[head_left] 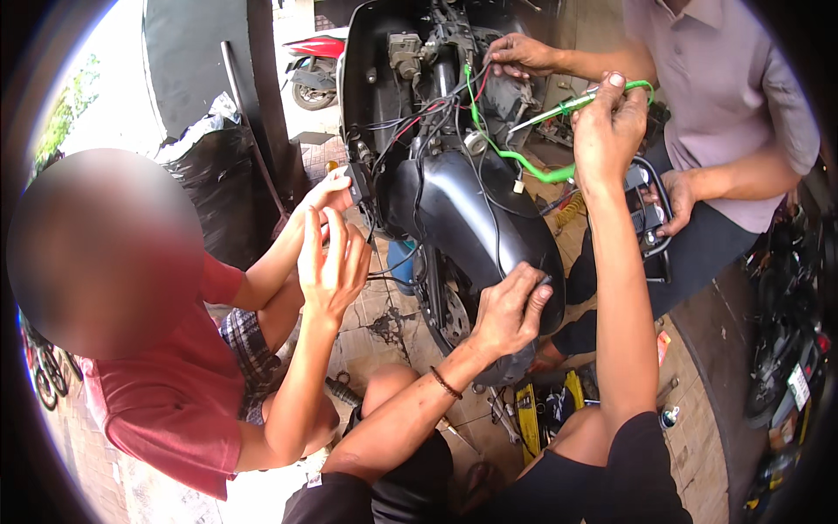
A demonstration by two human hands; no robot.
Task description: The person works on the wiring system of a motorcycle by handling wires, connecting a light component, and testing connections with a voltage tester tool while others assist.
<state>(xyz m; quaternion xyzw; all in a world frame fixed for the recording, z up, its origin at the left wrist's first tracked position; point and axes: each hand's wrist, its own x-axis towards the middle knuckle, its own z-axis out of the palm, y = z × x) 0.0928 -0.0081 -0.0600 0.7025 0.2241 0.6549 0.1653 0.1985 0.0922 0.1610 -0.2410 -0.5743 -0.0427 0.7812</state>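
My right hand [609,131], raised over the motorcycle, grips a test light [563,108] with a clear green barrel. Its thin metal tip points left toward the wiring, and a green coiled cord curls behind my fingers. Below, my left hand [513,310], with a beaded bracelet at the wrist, lies curled against the black front fender [463,218]. Something dark shows by its thumb, but I cannot make out what its fingers hold. Exposed wires [436,113] run across the stripped front of the motorcycle, with a thick green cable [546,175] nearby.
On the left, a person in a red shirt [166,393] holds a black box [359,183] with wires. At right, another person [724,96] pinches wires and holds a metal-framed part [648,205]. A yellow-edged tool tray [528,419] and wrenches [502,415] lie on the tiles.
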